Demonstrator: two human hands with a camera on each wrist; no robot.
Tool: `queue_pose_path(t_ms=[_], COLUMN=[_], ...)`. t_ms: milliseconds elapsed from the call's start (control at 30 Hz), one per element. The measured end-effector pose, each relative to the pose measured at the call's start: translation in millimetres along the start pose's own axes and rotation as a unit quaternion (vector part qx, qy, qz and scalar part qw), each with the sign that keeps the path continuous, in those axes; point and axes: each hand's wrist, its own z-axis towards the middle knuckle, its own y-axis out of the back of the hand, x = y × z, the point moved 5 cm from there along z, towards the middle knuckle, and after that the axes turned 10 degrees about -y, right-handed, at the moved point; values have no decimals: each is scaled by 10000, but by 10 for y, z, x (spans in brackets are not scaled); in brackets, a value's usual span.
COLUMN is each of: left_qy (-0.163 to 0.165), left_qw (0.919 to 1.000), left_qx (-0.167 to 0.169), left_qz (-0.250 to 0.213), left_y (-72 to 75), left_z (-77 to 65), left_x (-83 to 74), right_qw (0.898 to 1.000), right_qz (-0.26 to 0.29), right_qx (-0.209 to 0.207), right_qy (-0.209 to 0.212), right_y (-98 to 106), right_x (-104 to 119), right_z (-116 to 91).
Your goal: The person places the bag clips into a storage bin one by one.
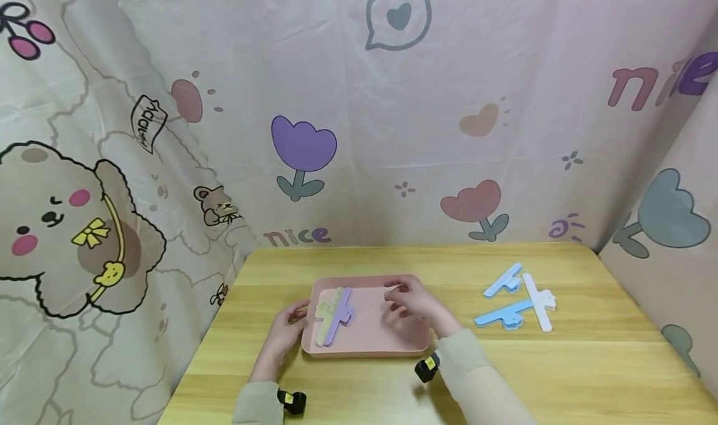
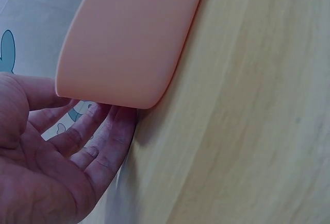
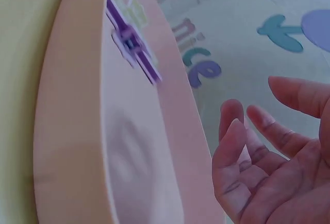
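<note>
A shallow pink tray stands on the table, with a purple clip and a yellow-green clip side by side in its left part. At the tray's left end, my left hand touches the outer wall with loosely bent fingers. The left wrist view shows the thumb at the rim and the other fingers against the wall lower down. My right hand hovers over the tray's right part, its fingers loosely curved with nothing between them. Its palm shows bare in the right wrist view.
To the right of the tray, two blue clips and a white clip lie on the wooden table. A printed cloth hangs behind the table's back edge and along its sides.
</note>
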Motion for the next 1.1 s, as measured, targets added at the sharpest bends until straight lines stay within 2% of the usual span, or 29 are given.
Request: queue_pose_path(t_ms=[67,433,833,1100], left_qy=[25,-34,4,18], left_qw=[10000,10000,9999,9998], left_qx=[-8,-3,-4,-65], left_qz=[-19,9,127,171], left_y=[1,-1,19,11], left_z=[-15,-7,-29,3], left_x=[7,22,17,-2], right_qw=[10000,9976,9936,9905], right_qz=[35,324,290,61], right_qx=[7,-510,-1030,-1326], right_qy=[-33,-339,-355,-368], right_y=[75,529,1065,1442], right_x=[-38,-256,-402,-446], right_z=[-45,-264,-575,-838])
